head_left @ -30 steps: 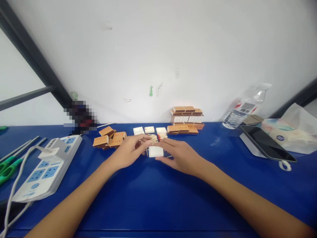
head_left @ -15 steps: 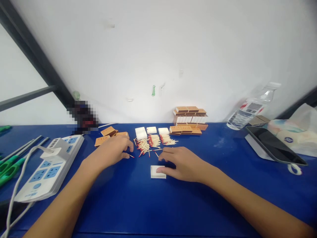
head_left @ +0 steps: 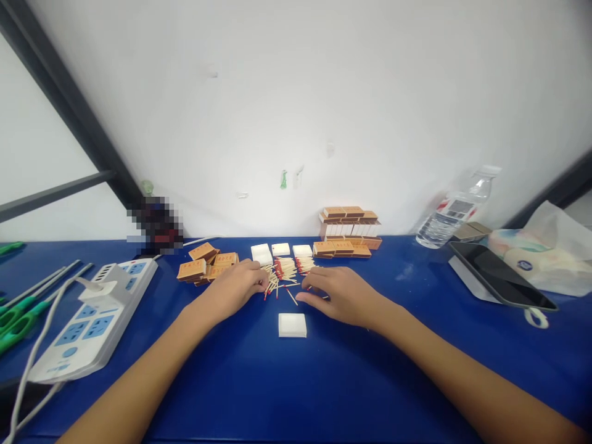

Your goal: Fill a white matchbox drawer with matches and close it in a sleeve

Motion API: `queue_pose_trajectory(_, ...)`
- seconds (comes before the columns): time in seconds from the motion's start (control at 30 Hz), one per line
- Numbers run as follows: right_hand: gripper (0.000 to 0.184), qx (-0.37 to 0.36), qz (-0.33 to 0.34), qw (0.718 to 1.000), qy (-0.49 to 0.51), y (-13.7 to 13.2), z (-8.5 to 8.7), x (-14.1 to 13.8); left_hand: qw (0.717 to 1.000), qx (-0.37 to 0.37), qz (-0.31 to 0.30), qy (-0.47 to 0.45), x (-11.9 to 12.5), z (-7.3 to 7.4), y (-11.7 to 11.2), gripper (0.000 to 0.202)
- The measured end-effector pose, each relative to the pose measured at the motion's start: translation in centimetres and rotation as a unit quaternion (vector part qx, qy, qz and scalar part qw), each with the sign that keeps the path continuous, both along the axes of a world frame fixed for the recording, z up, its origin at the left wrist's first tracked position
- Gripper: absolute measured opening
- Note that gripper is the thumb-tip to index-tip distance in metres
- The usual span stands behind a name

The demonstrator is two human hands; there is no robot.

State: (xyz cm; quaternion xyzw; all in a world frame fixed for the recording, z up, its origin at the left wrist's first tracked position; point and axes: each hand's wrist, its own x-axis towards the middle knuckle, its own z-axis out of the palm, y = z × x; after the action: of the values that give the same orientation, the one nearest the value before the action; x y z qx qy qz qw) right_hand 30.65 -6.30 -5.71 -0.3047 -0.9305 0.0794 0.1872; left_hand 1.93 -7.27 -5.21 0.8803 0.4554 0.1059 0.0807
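Observation:
My left hand (head_left: 240, 285) lies at the left edge of a pile of red-tipped matches (head_left: 284, 271). Its fingers are curled with the thumb against them, and whatever is between them is hidden. At the pile's right side, my right hand (head_left: 340, 295) is curved with thumb and fingers apart, close to a few loose matches. A white matchbox tray (head_left: 292, 325) sits on the blue table in front of both hands, touched by neither. Behind the pile stand three more white trays, the left one (head_left: 261, 254) the largest in view.
Orange matchboxes (head_left: 225, 260) are heaped at left; more are stacked (head_left: 343, 248) by the wall. A power strip (head_left: 97, 327) with a white cable and green-handled scissors (head_left: 21, 320) lie left. At right are a tilted water bottle (head_left: 456, 213), a phone (head_left: 502, 274) and a tissue pack (head_left: 541, 259).
My left hand has moved right, up to the match pile. My right hand has come off the white tray, which its thumb was over, and is now nearer the matches. The view has shifted slightly.

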Motion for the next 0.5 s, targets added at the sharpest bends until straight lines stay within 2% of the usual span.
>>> queue_pose_trajectory(0.1,0.030,-0.067,0.023,0.997,0.028,-0.8,0.8,-0.2,0.999,0.028,0.001,-0.014,0.2,-0.6,0.2,0.019)
queue_pose_trajectory(0.23,0.050,-0.112,0.061,0.992,-0.005,-2.1,1.0,-0.9,0.997,0.070,0.011,-0.041,0.3,-0.7,0.3,0.017)
queue_pose_trajectory(0.37,0.043,-0.070,0.049,0.995,-0.056,-2.5,-0.1,-1.4,0.992,0.106,0.021,-0.070,0.9,-0.2,-0.2,0.022)
queue_pose_trajectory(0.5,0.047,-0.029,0.040,0.999,-0.007,-1.3,-0.8,-1.3,0.986,0.114,0.002,-0.120,2.0,0.3,-1.4,0.032)
